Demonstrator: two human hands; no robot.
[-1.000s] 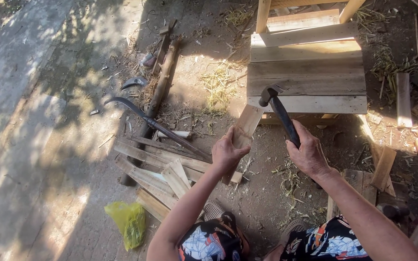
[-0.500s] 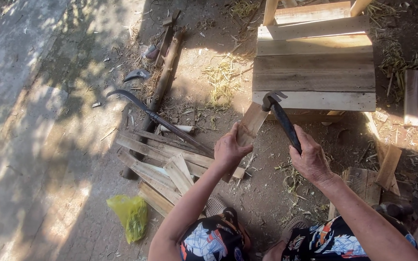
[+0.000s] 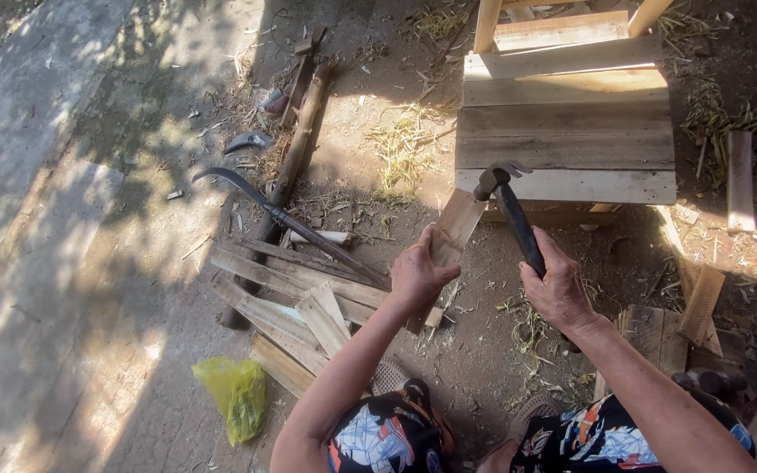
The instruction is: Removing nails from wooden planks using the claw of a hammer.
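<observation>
Meanwhile, left hand (image 3: 420, 276) fingers pinch the wood slat (image 3: 455, 226); right hand (image 3: 559, 287) fingers wrap the hammer (image 3: 512, 214).

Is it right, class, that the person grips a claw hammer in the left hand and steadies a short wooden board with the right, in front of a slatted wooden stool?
Not quite: the hands are swapped. The head view shows the right hand gripping the claw hammer, while the left hand steadies the short wooden board. The slatted wooden stool does stand in front.
</observation>
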